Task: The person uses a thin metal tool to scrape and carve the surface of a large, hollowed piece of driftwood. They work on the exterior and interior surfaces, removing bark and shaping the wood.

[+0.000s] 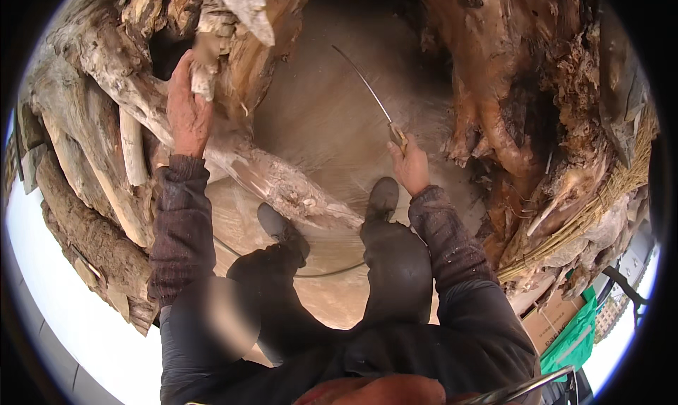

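Observation:
My right hand (409,166) is closed round the short wooden handle of a long tool with a thin, slightly curved metal blade (369,87). The blade slants up and to the left over the brown floor, touching no wood. At the upper left, my left hand (189,122) grips a pale, broken stub of wood (203,81) that sticks out from a mass of gnarled roots. Part of its fingers is hidden behind that stub. Below and to the right of this hand, a rough pale branch (289,187) slopes down toward my feet.
A large reddish-brown root trunk (501,59) with ragged hollows rises at the right, with a bundle of straw (600,200) along it. More weathered logs (99,221) stand at the left. A dark cable (328,274) crosses the floor behind my boots. A cardboard box (553,320) and green plastic sheet (575,338) are at the lower right.

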Demonstrator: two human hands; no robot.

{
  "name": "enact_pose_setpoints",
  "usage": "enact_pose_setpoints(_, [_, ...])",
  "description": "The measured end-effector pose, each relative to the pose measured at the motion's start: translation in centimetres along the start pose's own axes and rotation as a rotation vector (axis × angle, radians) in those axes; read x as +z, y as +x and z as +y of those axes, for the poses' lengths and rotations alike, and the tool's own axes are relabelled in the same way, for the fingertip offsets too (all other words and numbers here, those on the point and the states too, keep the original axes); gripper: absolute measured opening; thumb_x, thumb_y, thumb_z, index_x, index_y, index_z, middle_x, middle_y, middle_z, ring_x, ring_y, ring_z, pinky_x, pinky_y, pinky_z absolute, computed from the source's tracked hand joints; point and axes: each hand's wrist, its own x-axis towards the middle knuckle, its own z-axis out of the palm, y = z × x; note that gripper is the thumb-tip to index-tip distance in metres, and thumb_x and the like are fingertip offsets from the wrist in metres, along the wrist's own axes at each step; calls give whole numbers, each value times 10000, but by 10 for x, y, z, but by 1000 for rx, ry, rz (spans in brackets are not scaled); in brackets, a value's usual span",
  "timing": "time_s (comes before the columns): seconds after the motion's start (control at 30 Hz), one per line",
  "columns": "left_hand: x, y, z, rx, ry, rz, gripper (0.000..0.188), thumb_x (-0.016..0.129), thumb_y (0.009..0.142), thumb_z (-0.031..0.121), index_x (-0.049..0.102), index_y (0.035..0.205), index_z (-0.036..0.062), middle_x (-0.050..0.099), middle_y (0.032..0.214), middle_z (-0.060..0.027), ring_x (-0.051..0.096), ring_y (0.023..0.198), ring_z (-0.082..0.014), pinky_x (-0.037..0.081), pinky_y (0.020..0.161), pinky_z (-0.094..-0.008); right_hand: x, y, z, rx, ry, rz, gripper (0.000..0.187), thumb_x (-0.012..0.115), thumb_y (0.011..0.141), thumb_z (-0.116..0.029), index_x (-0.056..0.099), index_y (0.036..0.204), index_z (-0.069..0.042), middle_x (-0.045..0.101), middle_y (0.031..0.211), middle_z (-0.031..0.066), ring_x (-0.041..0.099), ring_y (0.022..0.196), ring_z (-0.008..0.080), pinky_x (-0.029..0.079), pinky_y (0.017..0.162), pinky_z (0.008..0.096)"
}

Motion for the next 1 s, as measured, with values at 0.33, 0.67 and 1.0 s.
enact_pose_setpoints(0.33, [51, 39, -12, -137, -49, -74, 641, 391, 1055, 542, 593, 1301, -15, 680, 1170, -223, 626, 1125, -330, 458, 979, -382, 65, 104, 30, 13, 115, 81, 432, 643, 952, -342, 595, 1170, 27, 676, 876, 303, 666, 833, 480, 521, 708, 540])
enact_pose_setpoints(0.67, [62, 37, 2, -106, -2, 21, 652, 439, 1038, 551, 599, 1256, -42, 669, 1102, -193, 621, 1027, -282, 465, 925, -368, 111, 145, 71, 130, 420, 135, 474, 627, 938, -402, 621, 1149, 23, 678, 1034, 306, 643, 993, 488, 508, 840, 539])
enact_pose_setpoints(1.0, [18, -40, 146, 336, -166, -66, 475, 532, 1047, 308, 489, 1450, 59, 621, 1303, -239, 675, 1080, -331, 552, 913, -455, 101, 177, 53, 158, 544, 104, 492, 608, 937, -402, 626, 1193, 17, 658, 1172, 289, 609, 1133, 462, 482, 953, 490])
